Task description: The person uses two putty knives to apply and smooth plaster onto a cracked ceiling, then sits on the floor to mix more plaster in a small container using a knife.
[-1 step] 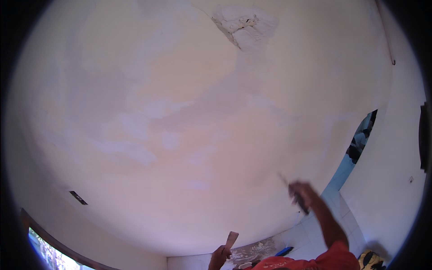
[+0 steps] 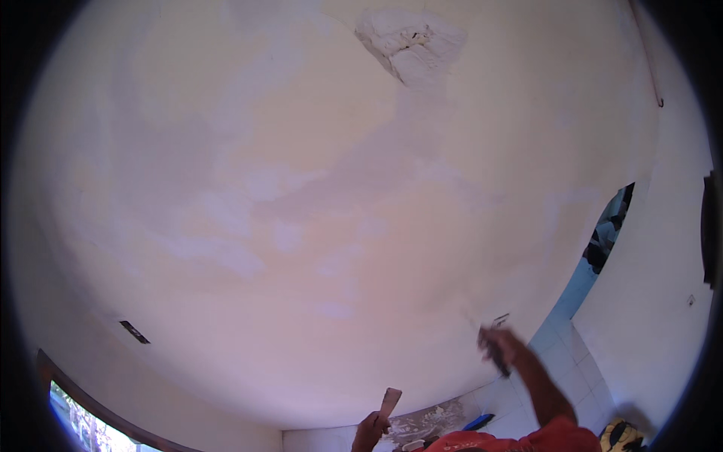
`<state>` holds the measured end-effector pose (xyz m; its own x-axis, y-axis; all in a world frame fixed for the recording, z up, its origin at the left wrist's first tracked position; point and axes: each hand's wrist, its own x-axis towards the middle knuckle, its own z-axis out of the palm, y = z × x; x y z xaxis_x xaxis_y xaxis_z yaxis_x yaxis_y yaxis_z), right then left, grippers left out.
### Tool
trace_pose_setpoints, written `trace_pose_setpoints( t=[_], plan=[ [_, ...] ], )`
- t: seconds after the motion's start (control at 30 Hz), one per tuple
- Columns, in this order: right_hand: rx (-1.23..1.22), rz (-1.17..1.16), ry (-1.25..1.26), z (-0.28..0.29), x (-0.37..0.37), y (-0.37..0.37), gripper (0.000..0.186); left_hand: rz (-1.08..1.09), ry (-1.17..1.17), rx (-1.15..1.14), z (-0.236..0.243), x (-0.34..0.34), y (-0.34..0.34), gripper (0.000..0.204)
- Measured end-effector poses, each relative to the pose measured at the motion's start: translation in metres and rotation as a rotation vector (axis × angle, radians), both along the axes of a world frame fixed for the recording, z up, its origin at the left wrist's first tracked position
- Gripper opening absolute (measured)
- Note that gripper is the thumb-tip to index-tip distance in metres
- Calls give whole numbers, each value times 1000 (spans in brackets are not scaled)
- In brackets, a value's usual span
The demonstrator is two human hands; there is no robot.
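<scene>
Six o'clock: left hand (image 2: 369, 431) grasps flat tan paddle (image 2: 390, 402), likely light, best held low; four: right hand (image 2: 506, 343) grasps dark-handled tool (image 2: 498, 361).

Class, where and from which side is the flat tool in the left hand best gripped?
Probably its lower end, approached from below, where the left hand has it: the flat tool points upward, tilted slightly right, and its broader upper end sticks out free.
</scene>
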<state>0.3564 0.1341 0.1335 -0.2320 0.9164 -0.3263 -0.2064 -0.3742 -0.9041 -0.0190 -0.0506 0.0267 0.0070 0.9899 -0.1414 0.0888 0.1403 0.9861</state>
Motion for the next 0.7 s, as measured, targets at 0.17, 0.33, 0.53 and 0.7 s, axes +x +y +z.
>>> trace_pose_setpoints(
  t=[0.17, 0.33, 0.53, 0.7],
  plan=[
    [-426, -26, 598, -158, -37, -90, 39, -29, -377, -123, 4, 0, 8, 20],
    [-538, 109, 666, -219, -56, -130, 35, -43, 62, -270, 18, 3, -10, 32],
    [-482, 51, 263, -131, -110, -149, 35, 26, -59, -260, -29, -19, -21, 26],
    [-308, 74, 54, -124, -153, -114, 27, 144, 398, -43, -41, -54, 3, 27]
  ],
)
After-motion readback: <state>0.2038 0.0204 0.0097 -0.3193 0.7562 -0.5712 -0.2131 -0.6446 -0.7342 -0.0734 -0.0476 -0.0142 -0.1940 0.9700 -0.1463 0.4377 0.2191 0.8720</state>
